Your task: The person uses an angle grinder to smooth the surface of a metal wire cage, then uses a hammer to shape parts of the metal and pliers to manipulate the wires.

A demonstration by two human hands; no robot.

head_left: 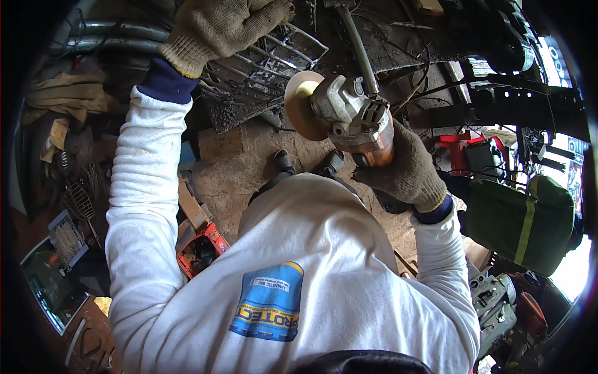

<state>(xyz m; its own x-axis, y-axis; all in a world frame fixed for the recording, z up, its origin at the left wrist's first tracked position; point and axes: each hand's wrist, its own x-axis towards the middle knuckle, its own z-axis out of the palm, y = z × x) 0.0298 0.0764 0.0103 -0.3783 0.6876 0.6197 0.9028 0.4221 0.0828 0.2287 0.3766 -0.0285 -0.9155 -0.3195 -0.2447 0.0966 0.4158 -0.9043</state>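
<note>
From here I judge the work unfinished; how much is done, I cannot tell. The grey-and-copper metal angle grinder (356, 117), its pale round disc (298, 100) beside the grey metal bar rack (289, 50), is gripped by my brown-gloved right hand (409, 167). My brown-gloved left hand (218, 31) (fingers partly hidden) is near the rack, its closure unclear.

The gloved left hand (218, 30) reaches farther forward than the curled, gloved right hand (411, 167).
</note>
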